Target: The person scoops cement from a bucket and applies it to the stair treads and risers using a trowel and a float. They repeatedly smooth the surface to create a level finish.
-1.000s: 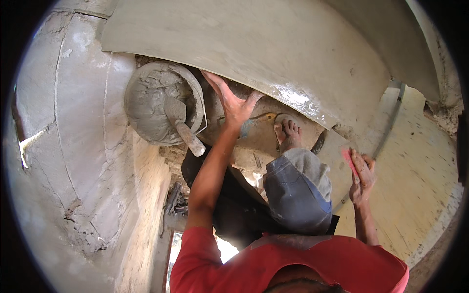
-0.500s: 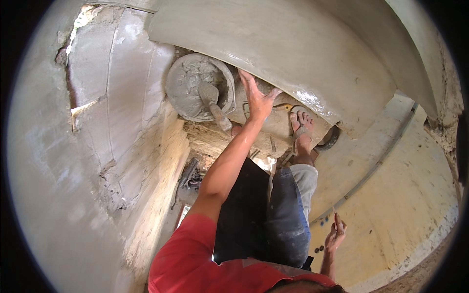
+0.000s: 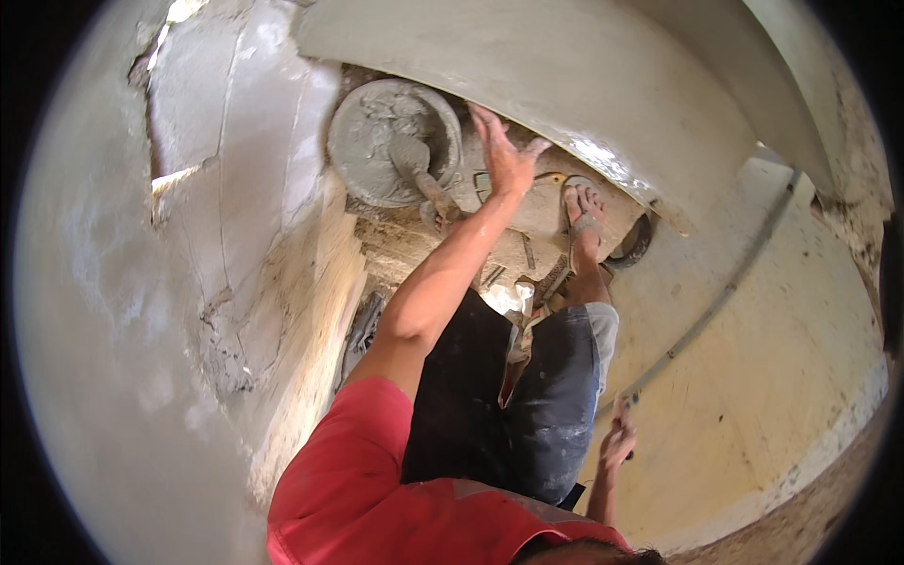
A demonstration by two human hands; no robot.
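My left hand point(image 3: 508, 165) reaches up with fingers apart at the lower edge of a smooth grey plastered slab point(image 3: 527, 85). The fingertips meet or nearly meet that edge, and the hand holds nothing. Just left of it stands a round bucket point(image 3: 341, 155) of wet grey mortar point(image 3: 372, 141). A trowel-like tool with a mortar-coated handle point(image 3: 435, 196) rests in the bucket, its blade partly sunk. Low on the right, my right hand point(image 3: 617, 441) is closed, with small dark bits showing beside the fingers; what it grips is too small to make out.
A plastered wall point(image 3: 104, 311) with cracks and a gap rises at left. My sandalled foot point(image 3: 586, 212) stands on a ledge beside a dark round object point(image 3: 633, 240). A grey pipe point(image 3: 730, 292) curves across the yellowish surface point(image 3: 753, 377) at right. Dark clutter point(image 3: 363, 330) lies below the bucket.
My right hand has moved left and slightly up. My left hand stays at the slab's edge, shifted a little right. The view has tilted slightly, so the bucket and slab appear higher.
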